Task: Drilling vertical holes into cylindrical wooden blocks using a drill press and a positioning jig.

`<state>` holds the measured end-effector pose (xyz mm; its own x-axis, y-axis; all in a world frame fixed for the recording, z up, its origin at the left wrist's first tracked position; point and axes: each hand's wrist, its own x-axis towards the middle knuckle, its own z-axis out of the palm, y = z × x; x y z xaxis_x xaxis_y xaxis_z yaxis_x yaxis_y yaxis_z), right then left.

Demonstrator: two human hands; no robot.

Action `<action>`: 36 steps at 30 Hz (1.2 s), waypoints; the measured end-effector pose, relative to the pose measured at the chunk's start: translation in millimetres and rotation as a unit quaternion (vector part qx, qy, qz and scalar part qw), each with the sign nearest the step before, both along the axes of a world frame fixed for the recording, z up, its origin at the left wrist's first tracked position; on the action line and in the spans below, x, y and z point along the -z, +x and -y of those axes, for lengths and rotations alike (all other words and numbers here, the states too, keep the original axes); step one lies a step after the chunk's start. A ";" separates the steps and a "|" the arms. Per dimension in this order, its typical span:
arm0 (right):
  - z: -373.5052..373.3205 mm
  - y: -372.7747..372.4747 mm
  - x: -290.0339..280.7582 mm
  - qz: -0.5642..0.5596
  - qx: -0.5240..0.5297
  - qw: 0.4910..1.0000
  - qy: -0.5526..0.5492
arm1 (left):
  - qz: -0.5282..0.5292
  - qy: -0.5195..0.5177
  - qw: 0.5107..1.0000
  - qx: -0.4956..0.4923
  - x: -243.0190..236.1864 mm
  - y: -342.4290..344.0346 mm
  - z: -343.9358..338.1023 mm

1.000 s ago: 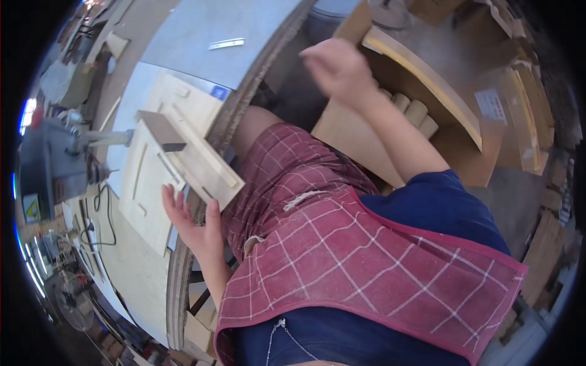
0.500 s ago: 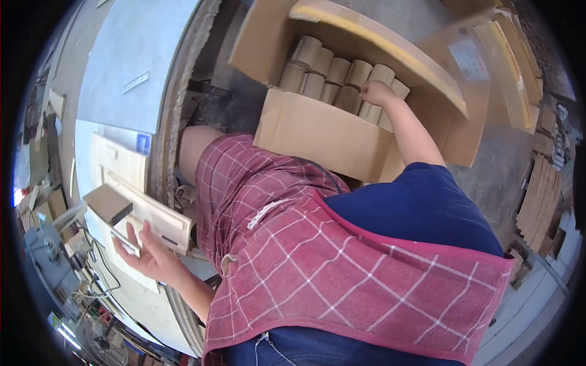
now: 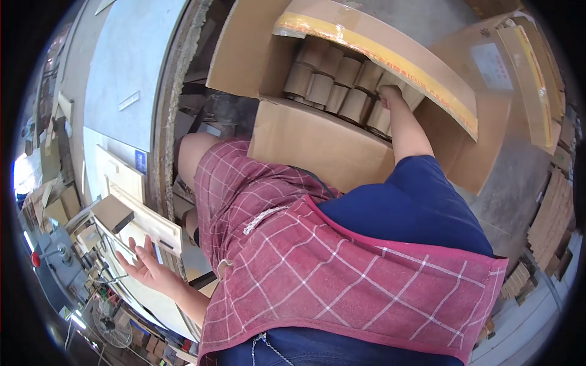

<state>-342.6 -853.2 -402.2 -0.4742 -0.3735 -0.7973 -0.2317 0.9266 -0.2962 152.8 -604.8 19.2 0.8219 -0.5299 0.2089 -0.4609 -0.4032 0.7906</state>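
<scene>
My right hand [image 3: 390, 95] reaches into an open cardboard box [image 3: 317, 143], its fingers curled against the right part of a load of pale brown cylinders [image 3: 352, 105]. The cylinders stand packed in rows, wood-like in colour. What the fingers close on, if anything, is hidden. My left hand [image 3: 150, 272] hovers over the worktable at the left, palm up, fingers spread, holding nothing. Just beyond its fingertips a brown rectangular block [image 3: 112, 213] sits beside a pale wooden fixture [image 3: 152, 227].
A pale blue-grey board [image 3: 125, 79] covers the far part of the table, whose rough edge [image 3: 168, 122] runs near my leg. The box's taped flap [image 3: 378, 52] overhangs the cylinders. Stacked cardboard [image 3: 549, 213] lies far right; a fan [image 3: 112, 323] stands lower left.
The view has shifted slightly. My right hand has gone deeper into the box, toward the taped flap. My left hand remains open beside the fixture.
</scene>
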 end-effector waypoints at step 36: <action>35.7 122.5 -210.2 0.221 -0.210 0.891 -0.335 | -0.071 -0.082 0.984 0.140 -20.1 9.5 -22.1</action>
<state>-220.1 -888.8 -192.0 0.1257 -0.9068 -0.4024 -0.2404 0.3657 -0.8992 162.3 -582.7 39.3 0.6758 -0.7085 0.2034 -0.4153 -0.1380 0.8991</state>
